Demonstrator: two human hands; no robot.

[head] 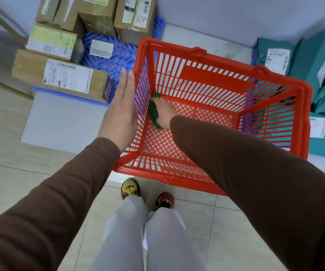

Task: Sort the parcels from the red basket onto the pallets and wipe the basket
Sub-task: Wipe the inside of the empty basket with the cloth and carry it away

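Tiled floor (40,192); red basket (226,55) holds right hand (164,112) gripping green cloth (153,112)

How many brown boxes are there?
5 boxes on the blue pallet: three at the back, one yellowish-topped in the middle, one long in front. More may hide behind.

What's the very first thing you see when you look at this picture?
The big red basket in the middle, with no parcels inside. The right hand reaches into it, pressing a green cloth against its left wall, while the left hand lies flat against the outside. Brown cardboard boxes sit on a blue pallet to the left, and teal mail bags lie to the right.
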